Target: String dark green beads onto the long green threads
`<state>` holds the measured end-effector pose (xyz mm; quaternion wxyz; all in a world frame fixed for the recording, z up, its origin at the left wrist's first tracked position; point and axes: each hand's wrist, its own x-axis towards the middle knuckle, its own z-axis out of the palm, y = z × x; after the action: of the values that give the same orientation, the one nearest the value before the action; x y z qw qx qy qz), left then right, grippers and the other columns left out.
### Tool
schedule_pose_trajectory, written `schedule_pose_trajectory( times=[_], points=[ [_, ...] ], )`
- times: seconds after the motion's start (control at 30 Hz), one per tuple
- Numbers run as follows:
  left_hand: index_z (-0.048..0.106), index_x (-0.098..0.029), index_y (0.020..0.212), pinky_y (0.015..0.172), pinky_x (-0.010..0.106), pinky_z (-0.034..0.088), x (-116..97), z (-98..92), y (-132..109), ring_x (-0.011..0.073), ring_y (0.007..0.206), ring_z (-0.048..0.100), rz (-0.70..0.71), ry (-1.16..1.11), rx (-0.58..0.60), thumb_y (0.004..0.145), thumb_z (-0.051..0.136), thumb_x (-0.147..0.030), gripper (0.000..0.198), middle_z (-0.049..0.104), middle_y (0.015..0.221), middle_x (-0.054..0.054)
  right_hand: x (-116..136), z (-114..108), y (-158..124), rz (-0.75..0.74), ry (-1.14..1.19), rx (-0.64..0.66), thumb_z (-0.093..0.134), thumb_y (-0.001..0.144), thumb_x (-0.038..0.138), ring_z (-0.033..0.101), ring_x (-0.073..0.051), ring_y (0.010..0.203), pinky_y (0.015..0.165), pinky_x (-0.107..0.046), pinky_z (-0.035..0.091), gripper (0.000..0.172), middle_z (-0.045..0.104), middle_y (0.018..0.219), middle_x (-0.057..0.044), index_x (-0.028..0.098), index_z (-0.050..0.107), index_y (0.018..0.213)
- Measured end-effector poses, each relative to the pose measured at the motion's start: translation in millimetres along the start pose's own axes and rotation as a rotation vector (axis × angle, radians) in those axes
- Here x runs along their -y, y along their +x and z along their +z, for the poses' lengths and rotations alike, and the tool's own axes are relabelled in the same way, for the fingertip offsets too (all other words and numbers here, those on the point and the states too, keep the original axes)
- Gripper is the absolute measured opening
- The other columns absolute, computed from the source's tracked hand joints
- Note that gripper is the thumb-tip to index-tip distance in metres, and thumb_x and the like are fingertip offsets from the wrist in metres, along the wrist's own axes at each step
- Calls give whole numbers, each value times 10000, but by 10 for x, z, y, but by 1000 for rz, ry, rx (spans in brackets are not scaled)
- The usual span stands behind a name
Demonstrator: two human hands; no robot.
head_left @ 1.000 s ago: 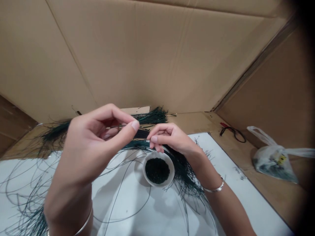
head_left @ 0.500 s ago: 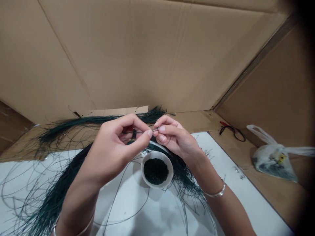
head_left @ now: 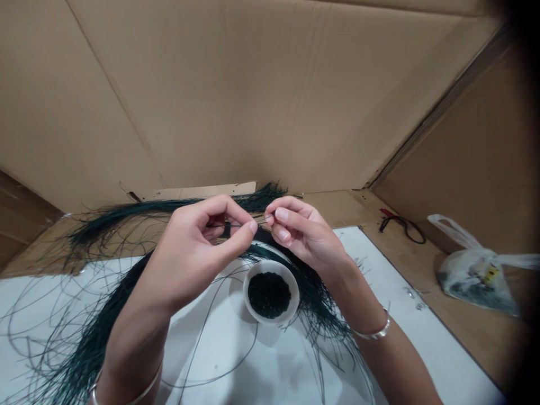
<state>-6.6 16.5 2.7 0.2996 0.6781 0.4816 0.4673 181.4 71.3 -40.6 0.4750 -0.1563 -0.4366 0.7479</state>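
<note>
My left hand (head_left: 202,242) curls around a small black piece (head_left: 226,229), and a thin dark strand (head_left: 247,224) runs from it towards my right hand (head_left: 301,230). The thumb and forefinger of my right hand pinch the strand's far end, though the fingers partly hide it. Below my hands sits a white bowl (head_left: 272,319) filled with dark granules (head_left: 269,295). Long dark green fibres (head_left: 107,318) sweep beneath my wrists and around the bowl, and another bundle (head_left: 126,212) lies behind my hands.
A white sheet (head_left: 379,264) lies on a cardboard surface (head_left: 464,343), with cardboard walls (head_left: 253,95) behind. To the right are a black and red cord (head_left: 400,228) and a knotted plastic bag (head_left: 476,278) holding dark contents.
Over the last second, my hands have risen and drawn closer together. In the last half-second, my right hand has shifted slightly right, widening the gap between my fingertips.
</note>
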Motion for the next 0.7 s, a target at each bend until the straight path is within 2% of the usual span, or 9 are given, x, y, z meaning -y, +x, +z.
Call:
schedule_pose_trajectory(
  times=[0.13,0.5,0.7],
  points=[
    [726,-202,750,478,167,398,-2,-14,-1,86,556,539,-10,13,-19,845,749,-292,132,663,688,-10,-1,-3,-1,-17,-13,-1,823,816,199,559,-16,542,511,-92,472,55,739,764,-1,185,822,869],
    [721,-189,752,500,175,436,1,1,21,107,585,593,-23,-3,13,840,752,-293,140,683,700,12,-1,-5,-8,-93,-146,-49,835,800,231,539,-42,553,480,-131,455,79,747,812,-10,202,803,866],
    [719,-200,757,506,152,427,11,13,24,87,584,576,-26,-12,14,850,747,-274,122,676,688,-11,-12,-34,-13,-101,-200,-16,828,836,249,474,-41,513,447,-128,385,70,622,632,34,216,823,897]
  ],
)
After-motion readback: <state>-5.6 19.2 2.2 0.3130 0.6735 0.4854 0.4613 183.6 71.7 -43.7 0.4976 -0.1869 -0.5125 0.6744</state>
